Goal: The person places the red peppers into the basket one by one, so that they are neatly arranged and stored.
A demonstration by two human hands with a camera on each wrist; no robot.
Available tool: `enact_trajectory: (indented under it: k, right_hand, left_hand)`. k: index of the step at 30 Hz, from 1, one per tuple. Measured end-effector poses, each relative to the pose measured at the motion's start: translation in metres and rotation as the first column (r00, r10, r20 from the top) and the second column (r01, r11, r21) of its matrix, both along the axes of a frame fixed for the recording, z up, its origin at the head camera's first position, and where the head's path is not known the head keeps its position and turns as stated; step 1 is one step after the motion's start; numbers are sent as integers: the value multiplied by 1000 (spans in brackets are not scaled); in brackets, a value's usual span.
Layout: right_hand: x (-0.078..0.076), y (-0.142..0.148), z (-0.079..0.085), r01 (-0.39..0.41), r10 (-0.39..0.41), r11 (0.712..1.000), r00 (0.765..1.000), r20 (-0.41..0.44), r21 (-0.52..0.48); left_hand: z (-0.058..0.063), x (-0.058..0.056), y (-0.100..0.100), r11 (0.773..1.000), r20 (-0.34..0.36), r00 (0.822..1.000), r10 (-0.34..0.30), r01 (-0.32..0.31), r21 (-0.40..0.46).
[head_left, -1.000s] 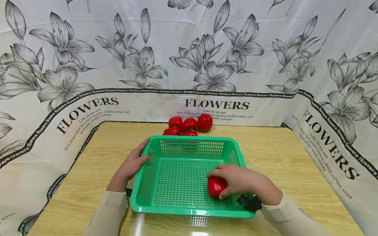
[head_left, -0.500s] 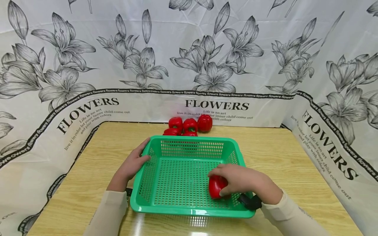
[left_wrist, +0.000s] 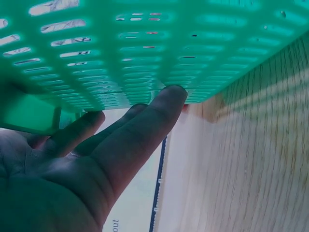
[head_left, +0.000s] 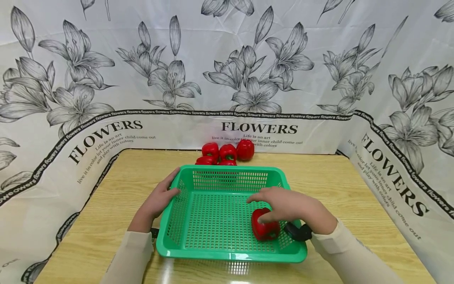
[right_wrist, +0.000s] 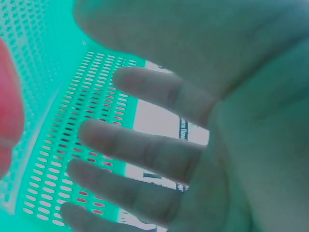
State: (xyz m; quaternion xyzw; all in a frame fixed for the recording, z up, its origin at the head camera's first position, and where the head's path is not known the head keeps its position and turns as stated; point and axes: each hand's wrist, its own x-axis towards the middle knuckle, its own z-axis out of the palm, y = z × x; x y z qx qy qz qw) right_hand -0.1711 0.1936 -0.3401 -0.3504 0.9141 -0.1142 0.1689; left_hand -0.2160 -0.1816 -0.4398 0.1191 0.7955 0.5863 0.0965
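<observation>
A green plastic basket [head_left: 220, 168] with slotted walls stands on the table. My left hand [head_left: 159, 201] holds its left rim, the thumb over the edge; in the left wrist view the fingers [left_wrist: 145, 135] lie along the outside of the wall. One red bell pepper [head_left: 264, 230] rests on the basket floor near the right side. Just above it is my right hand [head_left: 287, 203], fingers spread and gripping nothing. In the right wrist view the pepper [right_wrist: 7, 111] shows at the left edge, apart from the fingers [right_wrist: 140, 150].
Behind the basket several more red bell peppers [head_left: 227, 152] sit close together, partly hidden by its far rim. White flower-printed cloth [head_left: 184, 134] hangs around the back and sides of the wooden table [head_left: 319, 177].
My right hand has let go of the bell pepper and lifted slightly, its fingers opening. The pepper has tipped a little to the right on the basket floor. My left hand stays put.
</observation>
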Motion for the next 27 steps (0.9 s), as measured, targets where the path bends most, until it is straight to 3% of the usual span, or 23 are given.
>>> enact_trajectory:
  k: [10,17,22,27]
  right_hand:
    - [-13,-13,13,-78,74,996,993,-89,-42]
    - [-24,-19,22,-142,129,989,967,-218,-47]
    - [-34,-25,28,-161,134,984,949,-285,-73]
    - [-49,-30,33,-122,76,985,939,-336,-118]
  left_hand:
    - [0,3,-2,1000,9,1000,16,-15,-5]
    - [0,3,-4,1000,11,1000,8,-8,0]
    - [1,2,-4,1000,10,1000,1,-1,4]
    - [-1,1,-5,1000,9,1000,6,-6,-3]
